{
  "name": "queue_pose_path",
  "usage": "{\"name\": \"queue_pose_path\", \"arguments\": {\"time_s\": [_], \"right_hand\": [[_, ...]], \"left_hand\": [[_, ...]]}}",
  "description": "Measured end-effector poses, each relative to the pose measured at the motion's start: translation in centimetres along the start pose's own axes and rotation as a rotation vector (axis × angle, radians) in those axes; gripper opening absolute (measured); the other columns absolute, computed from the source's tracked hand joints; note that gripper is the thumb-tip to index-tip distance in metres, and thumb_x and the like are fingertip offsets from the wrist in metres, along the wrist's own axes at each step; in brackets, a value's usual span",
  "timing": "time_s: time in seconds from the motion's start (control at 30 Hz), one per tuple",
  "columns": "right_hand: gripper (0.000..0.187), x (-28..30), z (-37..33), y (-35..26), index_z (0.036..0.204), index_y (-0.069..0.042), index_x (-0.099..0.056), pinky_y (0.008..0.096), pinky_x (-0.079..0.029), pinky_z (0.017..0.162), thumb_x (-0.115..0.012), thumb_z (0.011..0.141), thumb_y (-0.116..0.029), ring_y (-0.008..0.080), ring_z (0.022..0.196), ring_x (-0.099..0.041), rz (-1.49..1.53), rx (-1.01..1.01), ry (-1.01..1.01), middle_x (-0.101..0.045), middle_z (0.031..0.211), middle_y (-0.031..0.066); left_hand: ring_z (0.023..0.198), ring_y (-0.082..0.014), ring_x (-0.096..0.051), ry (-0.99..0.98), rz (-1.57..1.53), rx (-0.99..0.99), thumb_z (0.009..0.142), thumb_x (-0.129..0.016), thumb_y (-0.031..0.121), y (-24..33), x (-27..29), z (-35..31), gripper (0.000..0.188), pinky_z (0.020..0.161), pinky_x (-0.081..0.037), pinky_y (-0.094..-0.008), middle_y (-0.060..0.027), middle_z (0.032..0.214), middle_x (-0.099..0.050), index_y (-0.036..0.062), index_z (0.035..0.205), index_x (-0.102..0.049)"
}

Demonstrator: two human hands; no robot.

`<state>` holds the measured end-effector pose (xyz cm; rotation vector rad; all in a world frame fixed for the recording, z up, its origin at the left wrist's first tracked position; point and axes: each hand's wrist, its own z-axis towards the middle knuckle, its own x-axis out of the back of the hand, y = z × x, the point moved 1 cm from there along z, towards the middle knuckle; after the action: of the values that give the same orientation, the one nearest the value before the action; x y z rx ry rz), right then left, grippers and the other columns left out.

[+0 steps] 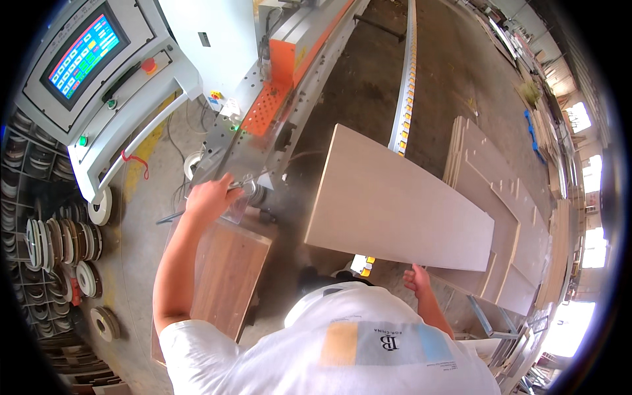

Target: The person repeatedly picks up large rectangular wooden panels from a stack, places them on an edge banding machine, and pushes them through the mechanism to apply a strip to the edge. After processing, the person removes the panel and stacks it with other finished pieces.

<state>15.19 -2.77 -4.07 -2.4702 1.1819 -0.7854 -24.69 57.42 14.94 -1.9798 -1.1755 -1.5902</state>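
My left hand (pixel 212 199) reaches over the near end of a large machine, beside its metal infeed parts (pixel 253 191). Its fingers curl together; whatever lies in them is too small to make out. A large pale-beige board (pixel 395 204) lies to the right of the machine, over a rail of yellow rollers (pixel 405 99). My right hand (pixel 416 279) is just below the board's near edge, with fingers partly spread and the thumb up by the edge. It does not visibly grip the board. A wood-grain box-like surface (pixel 227 266) stands beneath my left forearm.
At upper left is a control panel with a lit screen (pixel 85 56) and a red stop button (pixel 149 64). Coils of edge banding (pixel 62 243) fill a rack at left; more rolls (pixel 105 324) lie on the floor. Stacked boards (pixel 507 217) stand at right.
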Motion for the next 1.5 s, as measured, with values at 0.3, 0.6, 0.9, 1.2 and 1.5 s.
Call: {"name": "queue_pose_path", "arguments": {"time_s": [0.3, 0.6, 0.9, 1.2, 1.5], "right_hand": [[0.043, 0.0, 2.9, 0.8, 0.114, -0.010, -0.061, 0.0370, -0.053, 0.064, -0.056, 0.098, -0.050, 0.0163, 0.076, -0.067, 0.068, 0.059, 0.075, -0.071, 0.090, 0.0021], [0.047, 0.2, 3.0, 1.0, 0.107, -0.006, -0.064, 0.0322, -0.053, 0.061, -0.057, 0.098, -0.051, 0.0151, 0.072, -0.068, 0.034, 0.122, 0.078, -0.071, 0.087, 0.0054], [0.043, 2.9, 3.4, 2.4, 0.116, -0.003, -0.066, 0.0334, -0.058, 0.068, -0.053, 0.103, -0.043, 0.0175, 0.078, -0.070, 0.128, 0.188, -0.126, -0.074, 0.098, 0.0100], [0.030, 16.4, 10.3, 7.2, 0.112, -0.004, -0.066, 0.0316, -0.059, 0.067, -0.054, 0.101, -0.030, 0.0157, 0.077, -0.069, 0.577, 0.149, 0.042, -0.074, 0.097, 0.0085], [0.034, 25.6, 14.6, 9.0, 0.098, -0.004, -0.070, 0.0281, -0.048, 0.053, -0.057, 0.100, -0.036, 0.0105, 0.060, -0.056, 0.396, 0.159, 0.091, -0.071, 0.082, 0.0059]], "left_hand": [[0.085, -0.0370, -0.069, -0.271, 0.124, 0.108, 0.089, -0.067, 0.053, -2.6, 3.4, -13.2, 0.040, 0.074, -0.052, -0.0480, -0.0121, 0.085, -0.072, 0.0170, 0.106, -0.064], [0.077, -0.0381, -0.068, -0.269, 0.153, 0.078, 0.091, -0.066, 0.050, 2.0, 2.8, -18.0, 0.041, 0.068, -0.052, -0.0494, -0.0131, 0.079, -0.071, 0.0128, 0.105, -0.059], [0.085, -0.0474, -0.067, -0.053, -0.127, 0.053, 0.095, -0.064, 0.033, 10.3, -7.6, -15.6, 0.041, 0.073, -0.051, -0.0551, -0.0254, 0.088, -0.070, 0.0073, 0.124, -0.048], [0.073, -0.0378, -0.070, -0.235, -0.323, 0.165, 0.097, -0.058, 0.031, 35.4, -18.2, -15.6, 0.032, 0.064, -0.054, -0.0482, -0.0201, 0.076, -0.067, 0.0054, 0.114, -0.049], [0.095, -0.0463, -0.067, -0.517, -0.203, -0.217, 0.099, -0.056, 0.037, 55.0, -35.8, -12.6, 0.042, 0.083, -0.052, -0.0547, -0.0259, 0.102, -0.070, 0.0058, 0.125, -0.046]]}}
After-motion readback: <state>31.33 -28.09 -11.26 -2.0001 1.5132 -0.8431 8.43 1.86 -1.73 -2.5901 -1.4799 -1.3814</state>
